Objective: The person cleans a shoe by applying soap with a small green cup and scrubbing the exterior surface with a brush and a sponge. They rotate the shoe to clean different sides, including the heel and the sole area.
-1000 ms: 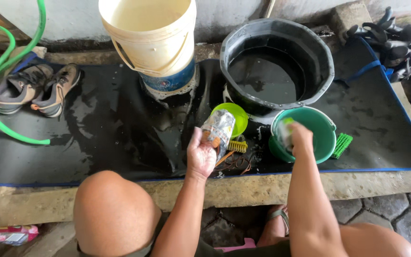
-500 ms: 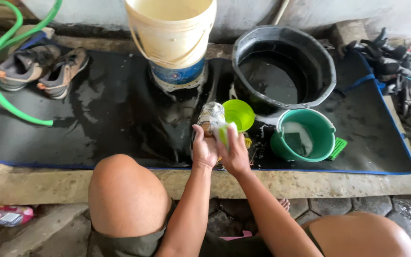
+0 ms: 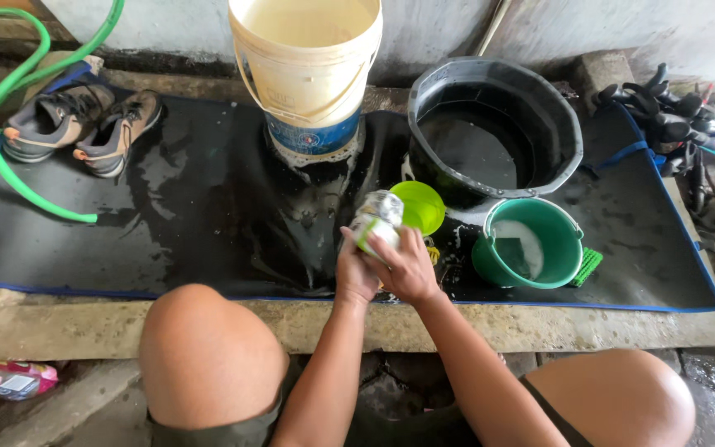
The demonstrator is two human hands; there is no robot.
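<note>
L hand (image 3: 356, 273): fingers wrapped shut round the heel end of a wet grey-and-white patterned shoe (image 3: 384, 207); I read it as the steadying grip, toe tipped up and away from me.
R hand (image 3: 407, 266): fingers curled closed over a small green-and-white scrub pad (image 3: 371, 232), pressed flat on the shoe's side, just beside L hand. Thumb hidden, can't tell how it sits.
Shoe position: held off the mat, over its near edge, betw. my knees and the lime-green plastic bowl (image 3: 419, 205). Prob. kept there so drips fall on the mat.
Mat: black rubber sheet w/ blue edging (image 3: 208, 215), wet and shiny, laid on a concrete ledge (image 3: 68, 323).
Small green plastic pail (image 3: 531, 244): R of the hands, sudsy water inside, near enough for the R hand to dip into. Green bristle brush (image 3: 587, 266) touching its far side.
Big black round tub (image 3: 494, 128): behind the pail, dark water, well apart from hands.
Cream plastic bucket w/ blue band (image 3: 308, 70): back centre, upright.
Pair of grey-brown trainers (image 3: 80, 124): far L on the mat, side by side, likely parked out of the splash. Green hose (image 3: 10, 132) loops round them.
Pink packet (image 3: 6, 379): on ground, lower L.
</note>
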